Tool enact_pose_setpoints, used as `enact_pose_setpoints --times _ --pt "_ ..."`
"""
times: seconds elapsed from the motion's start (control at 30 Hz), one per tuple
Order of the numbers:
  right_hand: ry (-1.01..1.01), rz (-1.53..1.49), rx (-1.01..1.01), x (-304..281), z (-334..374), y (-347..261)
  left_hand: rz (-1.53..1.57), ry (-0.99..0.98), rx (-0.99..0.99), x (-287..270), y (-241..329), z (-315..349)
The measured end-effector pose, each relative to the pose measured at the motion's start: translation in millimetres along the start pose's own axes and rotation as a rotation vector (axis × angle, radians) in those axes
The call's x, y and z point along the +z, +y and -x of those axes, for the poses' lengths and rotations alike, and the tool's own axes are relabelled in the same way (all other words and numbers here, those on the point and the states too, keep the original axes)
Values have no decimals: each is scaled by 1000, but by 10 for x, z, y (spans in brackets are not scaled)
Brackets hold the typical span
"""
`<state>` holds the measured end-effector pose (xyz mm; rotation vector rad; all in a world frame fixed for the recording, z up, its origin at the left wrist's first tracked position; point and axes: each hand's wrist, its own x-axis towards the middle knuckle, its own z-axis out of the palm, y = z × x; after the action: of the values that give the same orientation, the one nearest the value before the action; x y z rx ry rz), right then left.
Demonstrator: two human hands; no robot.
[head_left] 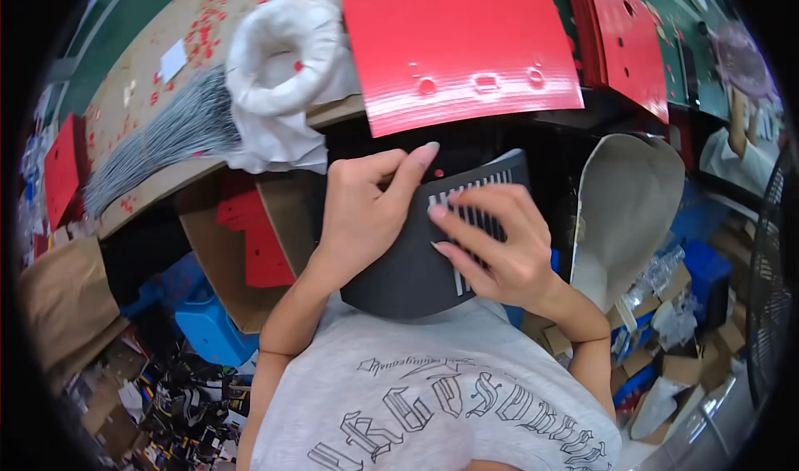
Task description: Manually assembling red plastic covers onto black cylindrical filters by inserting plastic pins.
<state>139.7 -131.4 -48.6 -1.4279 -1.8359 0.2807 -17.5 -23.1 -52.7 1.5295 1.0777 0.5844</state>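
Note:
A dark grey sheet (399,280) with a row of pale stripes or slots along its right part lies across my lap, its near edge curved. My left hand (366,205) is over its upper left, fingers curled and thumb and forefinger pressed together; whatever they may pinch is hidden. On the striped part rests my right hand (508,242), fingers bent but apart, tips touching the sheet. A small red bit (439,173) shows between the hands. Just beyond them, a large glossy red sheet (466,47) with punched shapes hangs over the table edge.
On the table (179,13) lie a white cloth-like bag (283,63) with a rolled rim, a bundle of grey wires (166,130) and scattered red bits. More red sheets (624,38) stand at right. A cardboard box (279,196) and blue stool (215,329) are at left.

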Motion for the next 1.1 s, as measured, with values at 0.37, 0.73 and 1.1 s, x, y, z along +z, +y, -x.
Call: enact_pose_setpoints --times 0.37,0.73,1.1 --pt "7 -271 187 49 130 51 -124 98 128 106 -117 76" --pt "-87 -661 269 9 149 307 -143 28 195 252 -85 41" --pt "42 -496 90 175 209 181 -73 41 155 106 -136 76"
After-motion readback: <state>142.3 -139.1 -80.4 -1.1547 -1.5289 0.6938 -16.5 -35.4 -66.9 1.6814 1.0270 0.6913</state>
